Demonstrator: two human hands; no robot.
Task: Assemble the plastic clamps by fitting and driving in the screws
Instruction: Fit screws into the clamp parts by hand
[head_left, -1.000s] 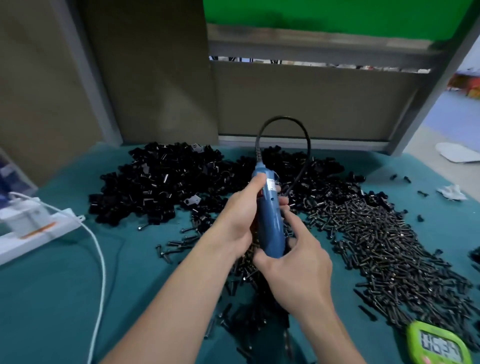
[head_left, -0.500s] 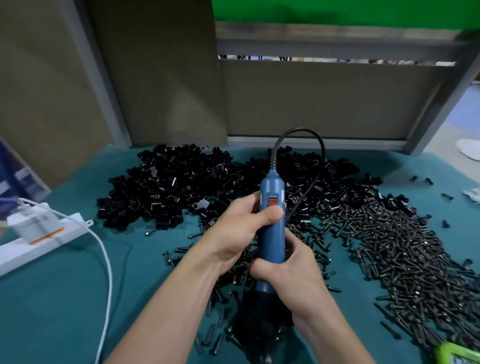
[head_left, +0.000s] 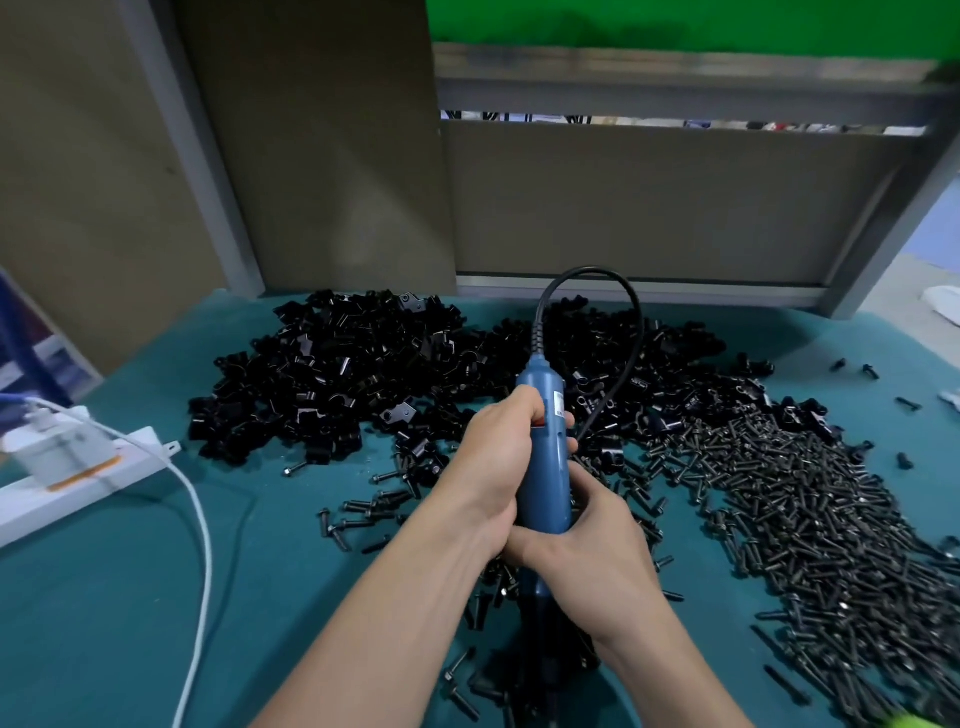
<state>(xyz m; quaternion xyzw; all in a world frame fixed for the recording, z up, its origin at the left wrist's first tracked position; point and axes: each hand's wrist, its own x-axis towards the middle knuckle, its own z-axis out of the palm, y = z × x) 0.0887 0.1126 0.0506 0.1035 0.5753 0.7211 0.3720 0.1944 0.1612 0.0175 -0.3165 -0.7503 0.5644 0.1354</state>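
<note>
A blue electric screwdriver (head_left: 545, 467) stands upright over the teal table, its black cord (head_left: 618, 332) looping up behind it. My left hand (head_left: 493, 462) grips its upper body, the thumb near the orange switch. My right hand (head_left: 587, 551) wraps the lower body from the right. The tool's tip and whatever lies under it are hidden below my hands. A big heap of black plastic clamps (head_left: 337, 379) lies at the back. A pile of dark screws (head_left: 810, 509) spreads to the right.
A white power strip (head_left: 78, 478) with a plug and white cable (head_left: 202, 545) sits at the left. Loose screws (head_left: 363, 514) and clamps lie scattered under my forearms. Grey panels wall the back of the table (head_left: 104, 623). A lime-green corner shows bottom right.
My left hand slid down the screwdriver body and closed tighter round it. The tool stands a little more upright. The view shifted slightly, and the green timer slid almost out of frame.
</note>
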